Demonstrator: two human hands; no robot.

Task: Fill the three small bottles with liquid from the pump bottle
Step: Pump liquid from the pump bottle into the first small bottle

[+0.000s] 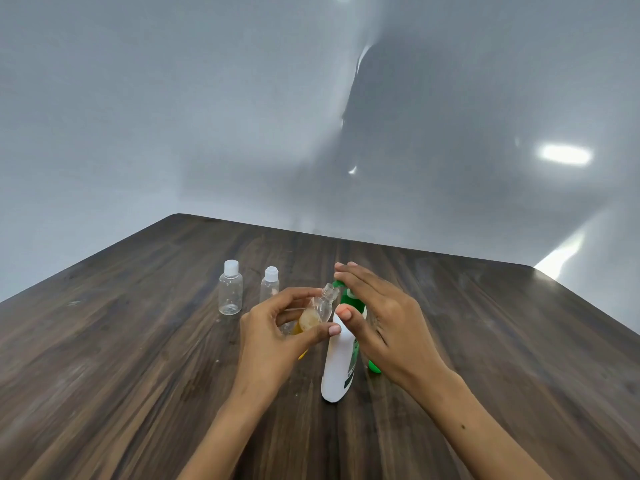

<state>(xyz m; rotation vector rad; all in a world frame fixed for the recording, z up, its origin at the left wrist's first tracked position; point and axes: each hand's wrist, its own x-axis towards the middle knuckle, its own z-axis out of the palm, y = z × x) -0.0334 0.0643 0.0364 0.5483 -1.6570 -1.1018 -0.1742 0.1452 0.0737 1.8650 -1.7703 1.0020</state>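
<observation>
Both hands work over the table [138, 375]: left hand [277, 337] grips a tilted small bottle [317, 311] at the pump bottle [337, 368] nozzle, right hand [384, 323] lying flat-fingered on the pump.

White pump bottle [337, 362] with green pump head [346, 292], upright mid-table. Open clear small bottle [317, 311], tilted, neck at spout, some yellow liquid inside. Two capped clear bottles [230, 287] [269, 285] upright, empty, toward far left corner.
</observation>
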